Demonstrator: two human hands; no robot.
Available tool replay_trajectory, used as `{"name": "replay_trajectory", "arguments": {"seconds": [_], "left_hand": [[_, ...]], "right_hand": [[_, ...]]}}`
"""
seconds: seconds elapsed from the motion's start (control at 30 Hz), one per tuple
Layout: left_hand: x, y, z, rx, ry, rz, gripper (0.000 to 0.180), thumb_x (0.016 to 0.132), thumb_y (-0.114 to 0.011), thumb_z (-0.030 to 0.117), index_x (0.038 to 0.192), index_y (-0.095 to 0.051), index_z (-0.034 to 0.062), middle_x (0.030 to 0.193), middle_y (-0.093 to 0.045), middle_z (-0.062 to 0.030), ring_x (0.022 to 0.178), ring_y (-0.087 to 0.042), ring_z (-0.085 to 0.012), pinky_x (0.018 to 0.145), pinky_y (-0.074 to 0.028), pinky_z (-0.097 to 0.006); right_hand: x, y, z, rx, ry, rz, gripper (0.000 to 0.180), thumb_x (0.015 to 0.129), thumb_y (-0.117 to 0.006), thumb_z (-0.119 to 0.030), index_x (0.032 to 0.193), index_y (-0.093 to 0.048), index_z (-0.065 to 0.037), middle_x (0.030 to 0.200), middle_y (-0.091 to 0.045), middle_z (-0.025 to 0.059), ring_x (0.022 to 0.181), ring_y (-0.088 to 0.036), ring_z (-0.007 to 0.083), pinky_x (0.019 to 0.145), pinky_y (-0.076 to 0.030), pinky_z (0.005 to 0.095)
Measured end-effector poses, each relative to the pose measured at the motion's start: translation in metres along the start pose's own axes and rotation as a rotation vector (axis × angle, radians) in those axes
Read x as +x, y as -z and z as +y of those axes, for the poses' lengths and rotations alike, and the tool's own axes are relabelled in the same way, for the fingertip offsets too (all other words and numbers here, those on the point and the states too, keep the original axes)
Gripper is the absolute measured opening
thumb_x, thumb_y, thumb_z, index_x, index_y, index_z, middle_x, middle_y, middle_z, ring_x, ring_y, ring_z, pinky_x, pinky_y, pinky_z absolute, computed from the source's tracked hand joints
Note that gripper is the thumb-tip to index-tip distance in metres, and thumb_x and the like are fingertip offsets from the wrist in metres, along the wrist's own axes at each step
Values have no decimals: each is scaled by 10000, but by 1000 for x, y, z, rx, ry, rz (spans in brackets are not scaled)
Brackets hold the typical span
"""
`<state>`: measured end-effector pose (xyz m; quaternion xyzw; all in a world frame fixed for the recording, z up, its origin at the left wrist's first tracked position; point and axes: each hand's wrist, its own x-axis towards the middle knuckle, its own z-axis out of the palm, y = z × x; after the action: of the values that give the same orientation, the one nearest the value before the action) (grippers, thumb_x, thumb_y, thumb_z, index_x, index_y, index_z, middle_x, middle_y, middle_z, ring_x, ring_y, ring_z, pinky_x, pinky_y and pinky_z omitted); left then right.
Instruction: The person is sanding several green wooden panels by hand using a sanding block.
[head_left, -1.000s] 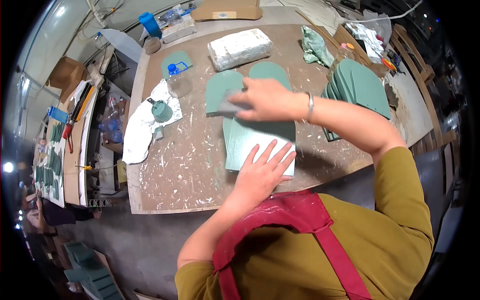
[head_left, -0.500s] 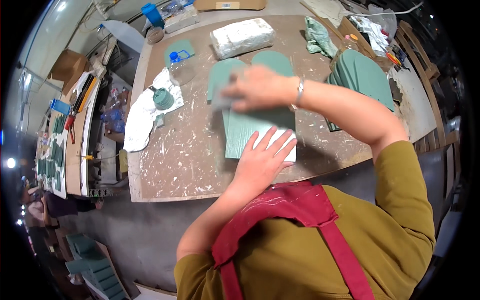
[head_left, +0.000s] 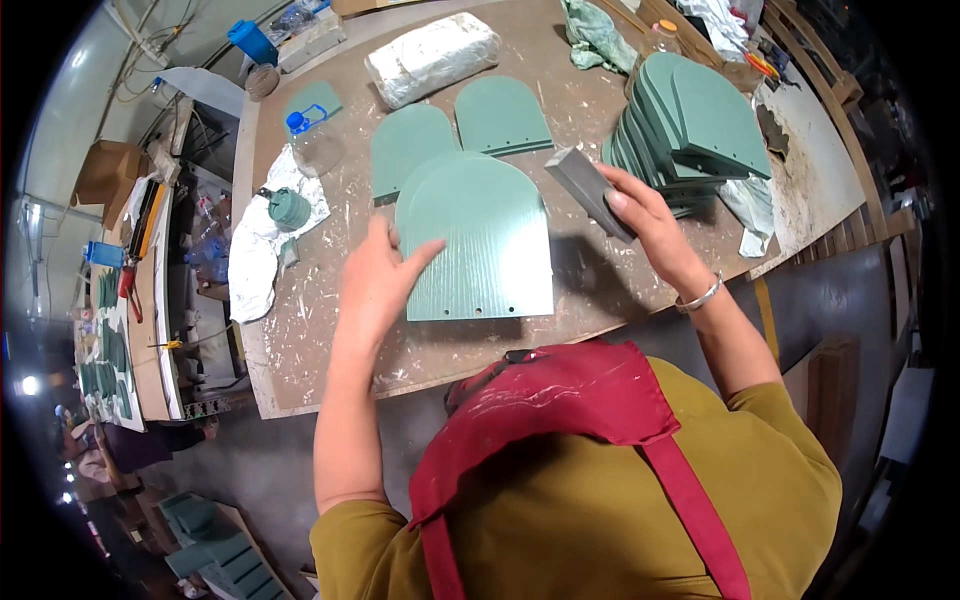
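A green arch-topped panel (head_left: 480, 240) lies flat on the paint-spattered workbench (head_left: 330, 330) in front of me. My left hand (head_left: 378, 282) rests on its left edge with fingers spread. My right hand (head_left: 640, 215) is lifted to the right of the panel and grips a grey rectangular block (head_left: 590, 190). Two more green arched panels (head_left: 455, 130) lie just beyond the first one.
A stack of several green panels (head_left: 690, 120) stands at the right. A white wrapped bundle (head_left: 432, 58), a blue-capped clear bottle (head_left: 312, 140), a green can on white cloth (head_left: 290, 210) and a green rag (head_left: 600, 30) sit further back. Shelves with tools lie to the left.
My right hand has lifted off the panel and moved right with the grey block. My left hand has shifted from the panel's lower part to its left edge.
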<state>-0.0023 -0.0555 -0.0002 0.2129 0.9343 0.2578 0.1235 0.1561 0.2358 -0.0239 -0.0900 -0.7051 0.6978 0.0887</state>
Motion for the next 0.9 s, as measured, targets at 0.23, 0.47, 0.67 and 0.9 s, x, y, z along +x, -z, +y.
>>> {"name": "replay_trajectory", "arguments": {"seconds": [0.23, 0.47, 0.67, 0.9], "left_hand": [[1, 18, -40, -587, 174, -265, 410, 932, -653, 396, 763, -601, 25, 684, -642, -60, 586, -603, -140, 549, -452, -273], [-34, 9, -26, -320, 103, -298, 333, 940, -660, 319, 917, -659, -13, 736, -639, -50, 613, -607, -123, 558, -467, -251], [-47, 34, -11, -1043, 288, -122, 367, 942, -633, 324, 1104, -638, -5, 910, -690, -85, 745, -668, -156, 593, -522, -259], [59, 60, 52, -1113, 148, -45, 386, 960, -632, 324, 1220, -560, 48, 1197, -615, -92, 1092, -623, -210, 955, -515, -360]], "right_hand": [[-13, 2, 17, -32, 48, 34, 471, 994, -589, -256, 1389, -521, -9, 1255, -592, 70, 1144, -523, 132, 997, -411, 285], [-11, -17, 6, -78, 145, -6, 510, 974, -617, -299, 1392, -515, -26, 1272, -579, 103, 1181, -535, 193, 1021, -417, 327], [-20, -13, 3, -13, 184, -64, 508, 973, -621, -278, 1401, -500, -32, 1264, -568, 103, 1159, -533, 191, 1007, -422, 330], [-32, 15, 22, 157, 116, 172, 476, 1000, -574, -250, 1405, -496, -12, 1307, -572, 77, 1180, -518, 141, 1025, -404, 290]]}}
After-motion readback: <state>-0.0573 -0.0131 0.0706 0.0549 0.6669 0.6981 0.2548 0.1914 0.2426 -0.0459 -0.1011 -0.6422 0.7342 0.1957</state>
